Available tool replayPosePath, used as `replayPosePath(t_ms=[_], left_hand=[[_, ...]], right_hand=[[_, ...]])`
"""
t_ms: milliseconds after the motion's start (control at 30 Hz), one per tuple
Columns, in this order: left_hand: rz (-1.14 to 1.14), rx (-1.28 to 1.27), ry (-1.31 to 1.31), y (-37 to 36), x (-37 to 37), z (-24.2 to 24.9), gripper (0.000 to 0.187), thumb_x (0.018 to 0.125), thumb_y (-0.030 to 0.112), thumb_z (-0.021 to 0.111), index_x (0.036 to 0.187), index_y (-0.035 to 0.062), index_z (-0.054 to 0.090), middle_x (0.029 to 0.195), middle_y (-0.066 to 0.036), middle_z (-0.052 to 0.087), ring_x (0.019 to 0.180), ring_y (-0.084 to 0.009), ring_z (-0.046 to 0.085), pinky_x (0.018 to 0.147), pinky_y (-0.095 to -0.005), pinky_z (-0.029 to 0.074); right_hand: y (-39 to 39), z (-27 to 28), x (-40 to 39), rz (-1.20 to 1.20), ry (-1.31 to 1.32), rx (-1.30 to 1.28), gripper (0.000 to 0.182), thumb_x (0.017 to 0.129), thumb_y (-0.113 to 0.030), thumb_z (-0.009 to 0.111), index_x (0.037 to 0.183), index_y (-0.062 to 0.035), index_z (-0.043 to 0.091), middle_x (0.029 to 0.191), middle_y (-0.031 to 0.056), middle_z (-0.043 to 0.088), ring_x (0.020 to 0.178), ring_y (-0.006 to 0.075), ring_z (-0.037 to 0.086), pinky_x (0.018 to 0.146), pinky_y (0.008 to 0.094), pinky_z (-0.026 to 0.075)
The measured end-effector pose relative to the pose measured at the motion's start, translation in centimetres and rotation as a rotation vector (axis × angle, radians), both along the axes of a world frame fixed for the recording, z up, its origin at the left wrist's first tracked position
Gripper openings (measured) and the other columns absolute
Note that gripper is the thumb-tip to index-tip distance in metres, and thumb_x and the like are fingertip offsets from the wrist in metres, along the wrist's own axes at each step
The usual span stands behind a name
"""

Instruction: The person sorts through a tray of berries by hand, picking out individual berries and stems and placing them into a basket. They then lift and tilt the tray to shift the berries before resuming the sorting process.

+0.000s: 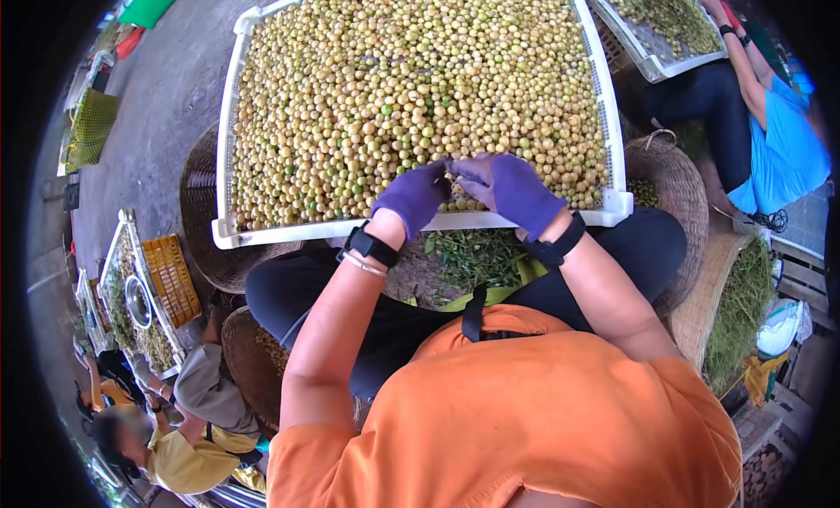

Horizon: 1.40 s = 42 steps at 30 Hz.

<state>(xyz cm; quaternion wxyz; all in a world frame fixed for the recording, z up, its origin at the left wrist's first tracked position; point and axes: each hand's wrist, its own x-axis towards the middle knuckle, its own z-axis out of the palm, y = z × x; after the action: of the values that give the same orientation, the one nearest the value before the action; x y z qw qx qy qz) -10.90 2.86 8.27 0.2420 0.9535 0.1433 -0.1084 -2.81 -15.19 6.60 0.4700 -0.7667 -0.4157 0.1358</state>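
A large white tray (226,140) full of small round yellow-green fruits (376,97) lies in front of me, near my knees. Both hands wear purple gloves and meet over the fruits by the tray's near edge. My left hand (416,196) has its fingers curled down among the fruits, their tips mostly hidden. Beside it, my right hand (512,189) reaches inward with bent fingers close to the left fingertips. What either hand holds, if anything, cannot be made out. A few green fruits show among the paler ones.
Woven baskets (199,202) stand on both sides under the tray. A co-worker in blue (783,149) sits right, at another tray (661,69). At lower left, a person in yellow (188,460) sits near a yellow crate (172,280). Cut stems (739,307) lie at right.
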Motion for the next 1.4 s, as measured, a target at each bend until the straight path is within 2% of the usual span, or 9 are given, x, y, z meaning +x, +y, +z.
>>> replayPosePath(t_ms=[100,200,433,733,867,967,1233,1367,1400], left_hand=[[0.255,0.049,0.071,2.4,0.1,2.2,0.035,0.088,0.035,0.057,0.116,0.0136,0.061,0.114,-0.014,0.063,0.103,-0.0303,0.061,0.085,-0.0401,0.049],[0.128,0.182,-0.136,4.7,0.1,1.0,0.026,0.087,0.03,0.057,0.104,0.0136,0.068,0.106,-0.013,0.065,0.093,-0.0316,0.064,0.079,-0.0424,0.051],[-0.215,0.511,0.175,2.1,1.6,-0.4,0.022,0.09,0.027,0.051,0.101,0.0155,0.067,0.103,-0.012,0.064,0.093,-0.0308,0.064,0.079,-0.0412,0.052],[-0.286,0.401,0.046,0.2,1.3,-2.6,0.021,0.087,0.022,0.056,0.096,0.0083,0.068,0.1,-0.013,0.065,0.095,-0.0293,0.064,0.077,-0.0404,0.053],[0.052,0.065,0.042,2.3,2.0,-1.6,0.019,0.087,0.025,0.057,0.089,0.0099,0.069,0.088,-0.014,0.066,0.088,-0.0336,0.064,0.078,-0.0409,0.05],[0.436,-0.674,0.004,3.5,0.8,1.1,0.021,0.091,0.026,0.053,0.093,0.0082,0.065,0.072,-0.003,0.061,0.059,-0.0119,0.059,0.056,-0.0249,0.047],[0.385,-0.878,0.098,4.1,-1.9,1.1,0.029,0.091,0.034,0.056,0.093,0.006,0.064,0.072,0.001,0.059,0.058,-0.0062,0.055,0.054,-0.0205,0.045],[-0.351,0.254,0.24,3.9,-0.1,-2.4,0.023,0.087,0.025,0.057,0.095,0.0059,0.067,0.087,-0.015,0.068,0.077,-0.0296,0.067,0.068,-0.0393,0.053],[-0.272,0.26,0.351,2.6,0.2,-1.4,0.023,0.086,0.022,0.055,0.098,0.007,0.068,0.097,-0.017,0.067,0.09,-0.0361,0.065,0.076,-0.0436,0.052]], right_hand=[[-0.7,-0.1,0.0,-0.03,-0.1,-0.178,0.025,0.088,-0.031,0.057,0.099,-0.0095,0.065,0.086,0.0143,0.066,0.081,0.0345,0.063,0.071,0.0447,0.049],[-1.0,-0.1,0.2,-0.064,-0.018,-0.198,0.025,0.088,-0.031,0.058,0.1,-0.0098,0.065,0.086,0.0147,0.065,0.081,0.0343,0.063,0.071,0.0447,0.049],[0.0,0.7,-0.3,-0.072,-0.044,-0.159,0.027,0.089,-0.028,0.058,0.099,-0.0043,0.064,0.087,0.0168,0.065,0.081,0.033,0.063,0.071,0.0389,0.049],[0.3,-1.0,0.5,-0.111,-0.042,-0.168,0.027,0.088,-0.032,0.058,0.096,-0.0074,0.065,0.087,0.0161,0.066,0.081,0.0355,0.063,0.071,0.0439,0.049],[-0.1,-0.4,1.2,-0.093,-0.004,-0.21,0.026,0.088,-0.031,0.058,0.098,-0.0079,0.065,0.087,0.0159,0.066,0.082,0.035,0.063,0.071,0.0437,0.049],[0.5,-0.9,1.4,-0.051,-0.079,-0.108,0.022,0.088,-0.027,0.057,0.097,-0.0082,0.065,0.086,0.0152,0.066,0.081,0.0343,0.063,0.071,0.0432,0.05],[5.6,-3.3,-1.0,0.122,-0.616,-0.483,0.012,0.083,-0.011,0.053,0.086,-0.0084,0.065,0.083,0.0126,0.062,0.075,0.0291,0.067,0.064,0.0403,0.053],[5.3,-3.2,-0.6,0.124,-0.527,-0.466,0.014,0.081,-0.007,0.052,0.086,-0.0083,0.065,0.087,0.0151,0.065,0.078,0.0301,0.068,0.067,0.0416,0.054],[5.1,-3.2,-0.1,0.146,-0.476,-0.466,0.014,0.082,-0.01,0.053,0.09,-0.0076,0.065,0.089,0.0156,0.065,0.08,0.0307,0.067,0.068,0.0414,0.054]])
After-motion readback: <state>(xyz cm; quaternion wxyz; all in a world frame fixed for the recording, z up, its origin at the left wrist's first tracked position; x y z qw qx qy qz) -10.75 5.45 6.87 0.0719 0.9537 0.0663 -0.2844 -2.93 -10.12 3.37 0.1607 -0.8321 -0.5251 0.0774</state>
